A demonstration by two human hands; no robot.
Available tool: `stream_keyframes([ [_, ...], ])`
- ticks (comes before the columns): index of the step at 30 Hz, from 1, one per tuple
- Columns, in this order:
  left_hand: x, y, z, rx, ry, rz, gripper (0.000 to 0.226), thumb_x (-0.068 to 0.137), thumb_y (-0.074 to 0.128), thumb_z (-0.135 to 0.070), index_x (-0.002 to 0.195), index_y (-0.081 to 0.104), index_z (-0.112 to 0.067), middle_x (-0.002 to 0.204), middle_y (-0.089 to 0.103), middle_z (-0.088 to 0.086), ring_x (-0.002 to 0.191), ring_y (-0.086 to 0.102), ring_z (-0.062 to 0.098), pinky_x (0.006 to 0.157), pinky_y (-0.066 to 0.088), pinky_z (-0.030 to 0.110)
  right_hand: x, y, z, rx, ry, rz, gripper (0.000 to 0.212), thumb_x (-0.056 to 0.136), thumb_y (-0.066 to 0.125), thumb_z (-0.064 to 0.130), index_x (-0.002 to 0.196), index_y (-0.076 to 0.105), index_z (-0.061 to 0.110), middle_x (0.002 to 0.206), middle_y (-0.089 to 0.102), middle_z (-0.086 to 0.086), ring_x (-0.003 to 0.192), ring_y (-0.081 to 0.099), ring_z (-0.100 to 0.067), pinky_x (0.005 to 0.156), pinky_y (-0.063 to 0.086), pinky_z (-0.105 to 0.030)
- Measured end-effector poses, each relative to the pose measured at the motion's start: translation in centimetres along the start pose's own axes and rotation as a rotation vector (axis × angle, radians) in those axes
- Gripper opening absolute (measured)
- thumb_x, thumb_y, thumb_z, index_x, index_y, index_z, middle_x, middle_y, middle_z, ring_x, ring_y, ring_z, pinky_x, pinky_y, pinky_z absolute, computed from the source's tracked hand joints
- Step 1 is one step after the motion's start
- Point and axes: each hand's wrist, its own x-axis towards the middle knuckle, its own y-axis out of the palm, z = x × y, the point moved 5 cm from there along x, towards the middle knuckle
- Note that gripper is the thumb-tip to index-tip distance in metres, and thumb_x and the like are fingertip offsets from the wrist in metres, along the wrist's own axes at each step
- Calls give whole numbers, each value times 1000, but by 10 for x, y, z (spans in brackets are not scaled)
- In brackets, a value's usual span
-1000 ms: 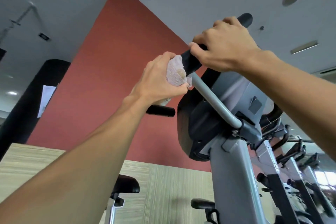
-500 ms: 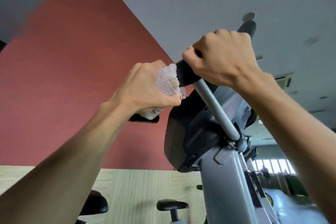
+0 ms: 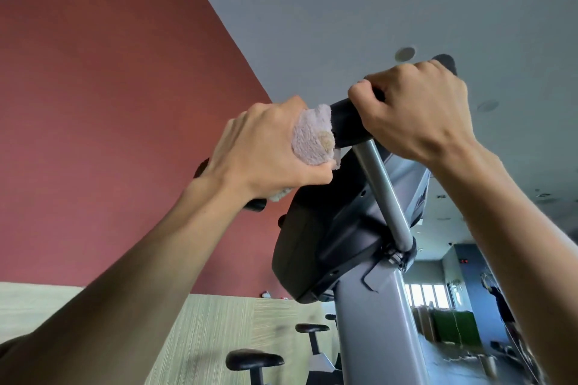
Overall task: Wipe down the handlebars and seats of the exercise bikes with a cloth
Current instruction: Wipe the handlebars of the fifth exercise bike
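Left hand: fingers curled round a pale cloth, pressed to the black handlebar. Right hand: wrapped round the same bar, just right of the cloth. Silver stem and console below. Change: view tilted; both grips unchanged since the previous frame.

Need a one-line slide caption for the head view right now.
Left hand wraps cloth around black handlebar grip while right hand grips it alongside.
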Motion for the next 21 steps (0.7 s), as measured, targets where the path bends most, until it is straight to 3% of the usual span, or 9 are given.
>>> stream_keyframes([
  [5,-35,5,30,168,244,-327,60,75,76,-61,113,67,-15,98,68,-3,79,66,23,58,57,39,-2,4,3,-63,14,-22,43,90,36,38,64,39,3,57,39,-11,65,35,-36,53,17,-34],
  [8,-53,5,53,183,280,-423,61,79,76,-56,118,69,-10,101,70,2,83,68,23,59,57,37,-5,2,5,-70,73,-41,41,91,40,33,63,38,4,53,33,-8,67,33,-36,60,19,-36],
  [12,-33,14,26,195,193,-362,60,74,68,-64,112,68,-18,90,67,-1,73,65,24,52,44,30,-8,5,12,-121,99,-39,38,89,34,33,65,46,6,55,38,-7,71,40,-38,62,20,-35],
  [15,-19,13,9,177,182,-347,58,68,64,-70,92,60,-18,75,59,-2,61,62,26,54,29,29,-6,4,16,-153,100,-5,39,89,33,35,69,52,7,58,42,-8,73,43,-40,62,23,-36],
  [21,-17,10,18,62,177,-342,62,66,69,-70,85,36,-21,69,45,-6,56,35,22,55,28,30,6,-3,35,-195,-1,108,48,87,33,44,76,62,7,61,53,-13,67,46,-43,58,42,-38],
])
